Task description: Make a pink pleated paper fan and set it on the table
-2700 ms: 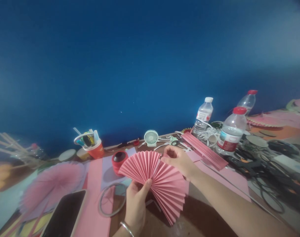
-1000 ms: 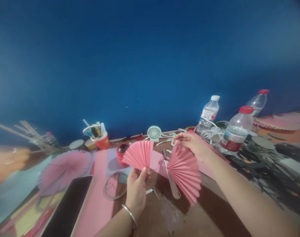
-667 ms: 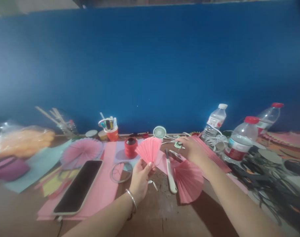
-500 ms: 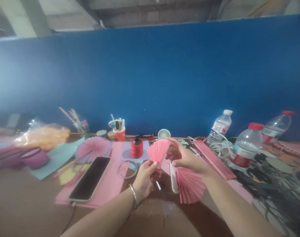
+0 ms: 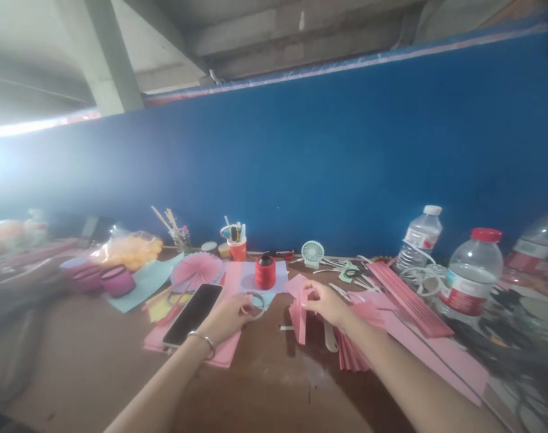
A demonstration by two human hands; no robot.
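Observation:
My left hand [image 5: 232,316] has its fingers closed at the left edge of a thin grey ring [image 5: 260,310], which looks like a tape roll and lies on the table. My right hand [image 5: 325,304] pinches a pleated pink paper fan [image 5: 299,322] between thumb and fingers, upright just over the tabletop. Under the right wrist lies another pleated pink paper [image 5: 351,352], partly covered by the arm. A white handle [image 5: 330,338] sticks out beside it. A small white strip [image 5: 286,328] lies left of the held fan.
A black-screened phone [image 5: 195,316] rests on pink sheets at the left. Behind stand a red thread spool [image 5: 265,273], an orange cup of pens [image 5: 237,249] and a small fan [image 5: 312,254]. Bottles [image 5: 472,270] and cables crowd the right, near folded pink strips [image 5: 409,297].
My left hand has let go of the pink fan and moved left to the grey ring. My right hand now holds the fan alone, lower and more folded. The view has turned left.

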